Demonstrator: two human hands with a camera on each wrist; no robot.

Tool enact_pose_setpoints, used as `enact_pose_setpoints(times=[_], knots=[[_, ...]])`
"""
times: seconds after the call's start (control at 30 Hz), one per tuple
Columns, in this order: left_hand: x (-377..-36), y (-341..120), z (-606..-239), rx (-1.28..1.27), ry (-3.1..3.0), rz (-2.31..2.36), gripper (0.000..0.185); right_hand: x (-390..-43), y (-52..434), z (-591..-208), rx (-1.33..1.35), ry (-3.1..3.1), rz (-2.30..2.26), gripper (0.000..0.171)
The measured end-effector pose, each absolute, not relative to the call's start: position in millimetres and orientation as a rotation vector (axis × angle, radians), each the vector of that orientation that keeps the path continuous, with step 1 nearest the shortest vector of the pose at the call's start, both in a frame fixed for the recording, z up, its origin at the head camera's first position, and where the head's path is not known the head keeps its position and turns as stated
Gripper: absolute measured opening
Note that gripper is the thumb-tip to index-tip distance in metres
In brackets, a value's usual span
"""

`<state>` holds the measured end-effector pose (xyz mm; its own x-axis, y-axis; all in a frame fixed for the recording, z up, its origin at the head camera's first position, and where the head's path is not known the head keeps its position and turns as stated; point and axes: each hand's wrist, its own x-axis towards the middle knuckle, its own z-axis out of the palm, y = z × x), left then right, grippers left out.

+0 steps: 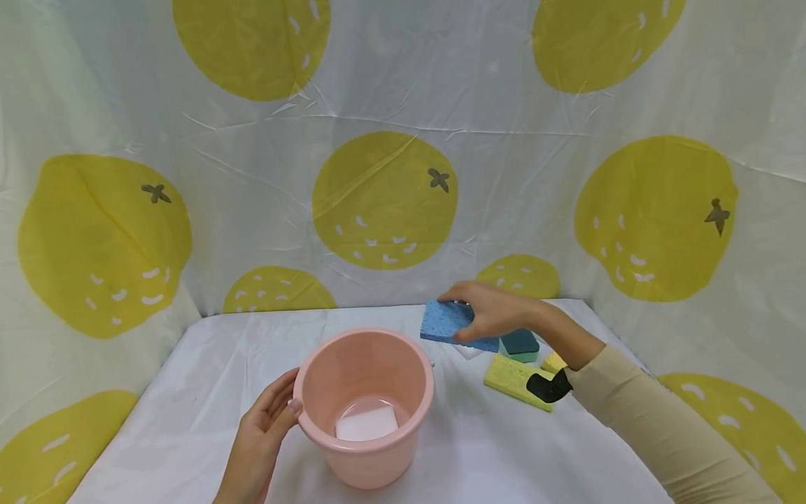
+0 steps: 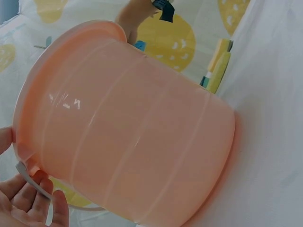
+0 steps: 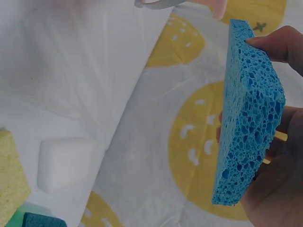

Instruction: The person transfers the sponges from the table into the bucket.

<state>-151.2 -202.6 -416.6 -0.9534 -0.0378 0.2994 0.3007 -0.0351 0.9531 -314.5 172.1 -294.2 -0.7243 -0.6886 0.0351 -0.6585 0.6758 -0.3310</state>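
Note:
A pink plastic bucket (image 1: 365, 458) stands upright on the white-covered table, with a white block (image 1: 367, 424) lying at its bottom. My left hand (image 1: 264, 420) grips its left rim, thumb over the edge and fingers outside. The left wrist view shows those fingers beside the pale bucket handle (image 2: 34, 183). My right hand (image 1: 494, 308) holds a blue sponge (image 1: 446, 320) up in the air, right of the bucket and behind it. Thumb and fingers clasp the sponge by its edges in the right wrist view, where its porous side (image 3: 255, 109) shows.
Below the right forearm lie a yellow sponge (image 1: 513, 381), a green sponge with a dark scouring side (image 1: 520, 343) and another yellow piece (image 1: 553, 362). A white block (image 3: 66, 164) lies near the table's far edge. A lemon-print curtain (image 1: 384, 199) hangs behind the table.

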Motion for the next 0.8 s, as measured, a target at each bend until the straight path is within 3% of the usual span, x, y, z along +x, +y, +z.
enact_pose_setpoints(times=[0.8], knots=[[-150,-202,-417,-0.231,-2.034,-2.091,0.047,-303,115,-271,-1.385,2.643,-0.413,0.071]])
